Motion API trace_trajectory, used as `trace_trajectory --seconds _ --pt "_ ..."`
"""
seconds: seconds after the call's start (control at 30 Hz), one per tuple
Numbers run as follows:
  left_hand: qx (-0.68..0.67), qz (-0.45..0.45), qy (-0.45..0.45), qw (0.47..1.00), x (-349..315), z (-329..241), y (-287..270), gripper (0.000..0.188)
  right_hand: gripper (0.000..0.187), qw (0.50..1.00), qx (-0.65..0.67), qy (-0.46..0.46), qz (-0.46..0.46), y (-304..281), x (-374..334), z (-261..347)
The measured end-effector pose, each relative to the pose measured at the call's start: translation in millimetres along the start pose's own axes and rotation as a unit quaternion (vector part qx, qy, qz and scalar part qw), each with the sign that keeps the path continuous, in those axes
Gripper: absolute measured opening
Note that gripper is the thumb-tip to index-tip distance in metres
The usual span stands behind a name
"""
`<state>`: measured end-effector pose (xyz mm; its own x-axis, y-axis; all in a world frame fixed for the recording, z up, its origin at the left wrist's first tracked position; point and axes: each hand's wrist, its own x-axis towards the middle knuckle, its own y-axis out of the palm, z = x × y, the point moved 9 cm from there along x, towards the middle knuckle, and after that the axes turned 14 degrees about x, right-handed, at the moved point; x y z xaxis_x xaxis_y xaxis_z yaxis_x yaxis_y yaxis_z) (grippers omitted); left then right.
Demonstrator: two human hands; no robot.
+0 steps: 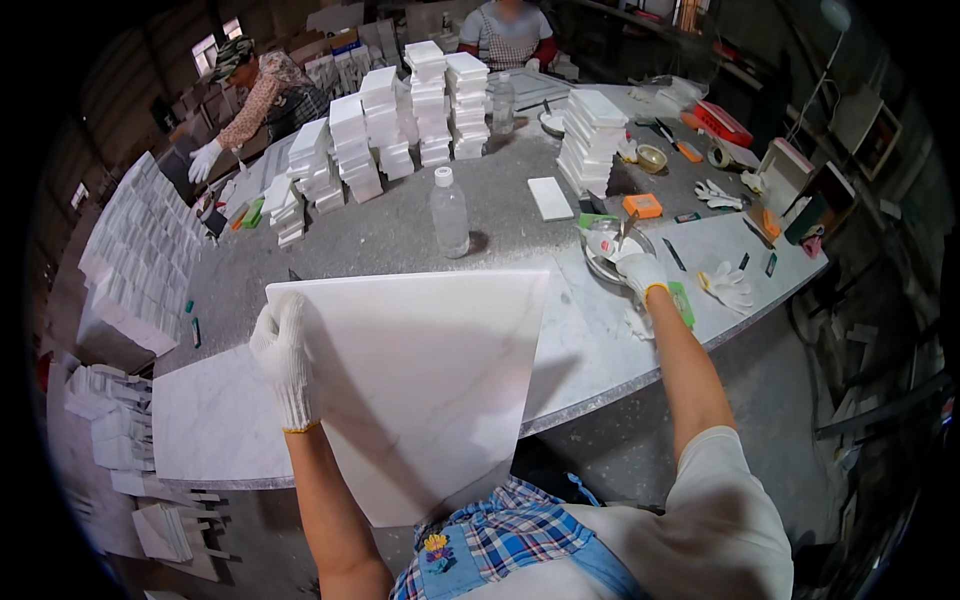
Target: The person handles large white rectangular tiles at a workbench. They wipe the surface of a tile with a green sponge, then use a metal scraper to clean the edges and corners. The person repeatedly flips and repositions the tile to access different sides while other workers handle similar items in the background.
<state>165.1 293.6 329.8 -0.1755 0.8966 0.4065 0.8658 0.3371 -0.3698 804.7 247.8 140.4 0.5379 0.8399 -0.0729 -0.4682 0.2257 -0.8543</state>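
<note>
A large white marble-look tile [430, 370] stands tilted in front of me, its lower end against my apron. My left hand [283, 345], in a white knit glove, is closed on its upper left edge. My right hand [640, 270], gloved too, reaches to a metal bowl [606, 268] on the table's right side. The fingers look bent over the bowl, and what they hold is hidden. A white item with a red mark [600, 241] and a dark, narrow tool [628, 226] show at the bowl.
Stacks of white tiles [350, 140] stand beyond a clear bottle [449, 212]. Another stack [592, 140] is near a single tile [549, 198]. Loose gloves [727, 287], an orange block [642, 206] and cutters lie right. Two people work across the table; one reaches out a gloved hand [205, 160].
</note>
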Motion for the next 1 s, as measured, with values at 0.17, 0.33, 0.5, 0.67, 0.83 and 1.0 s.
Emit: trace_trajectory --seconds 0.17,0.33,0.5,0.67,0.83,1.0 --pt "-0.036 -0.005 -0.006 0.999 -3.0 -10.4 6.3 0.030 0.033 0.996 0.070 0.021 -0.053 -10.9 -5.5 0.8" --pt "-0.016 0.011 -0.007 1.000 -3.0 -11.5 6.1 0.031 0.027 0.981 0.190 0.027 -0.039 -0.1 10.4 -23.2" --pt "-0.002 -0.006 -0.016 1.000 -4.0 -8.1 -0.8 0.030 0.017 0.904 0.415 0.101 0.000 6.4 -9.5 -12.3" --pt "-0.042 -0.010 -0.052 0.998 -8.8 -14.1 2.1 0.024 0.006 0.832 0.552 0.046 0.013 -4.9 -21.6 10.3" --pt "0.013 -0.011 -0.016 1.000 -6.1 -23.2 -1.1 0.028 0.014 0.775 0.616 0.055 0.131 -26.7 -39.6 84.6" --pt "0.059 0.001 -0.038 0.998 -8.7 -17.1 -2.5 0.045 0.020 0.758 0.610 0.010 0.232 -46.7 -92.0 222.8"
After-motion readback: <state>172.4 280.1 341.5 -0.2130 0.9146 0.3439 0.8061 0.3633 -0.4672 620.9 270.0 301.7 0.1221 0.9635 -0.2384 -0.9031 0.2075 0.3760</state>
